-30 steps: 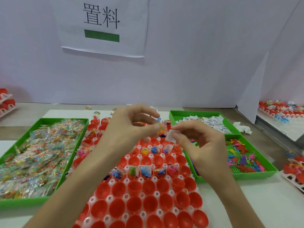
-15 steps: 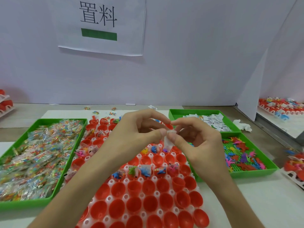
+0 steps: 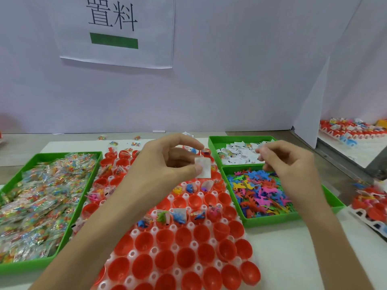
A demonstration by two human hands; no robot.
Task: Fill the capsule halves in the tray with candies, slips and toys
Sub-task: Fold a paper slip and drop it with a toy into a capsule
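Your right hand [image 3: 287, 162] is drawing away to the green bin [image 3: 230, 139] beside it, fingers curled, round what I cannot tell, leaving your left hand [image 3: 167, 164] pinching the paper slip [image 3: 204, 168] alone above the capsule halves [image 3: 194, 200] beneath it.

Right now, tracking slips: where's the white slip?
Head view, centre: white slip pinched by the left hand above the capsule tray, just left of the slips bin.

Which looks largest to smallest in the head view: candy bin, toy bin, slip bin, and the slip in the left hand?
1. candy bin
2. toy bin
3. slip bin, though it sits farther back, so these two bins may really match
4. white slip, pinched by the left hand
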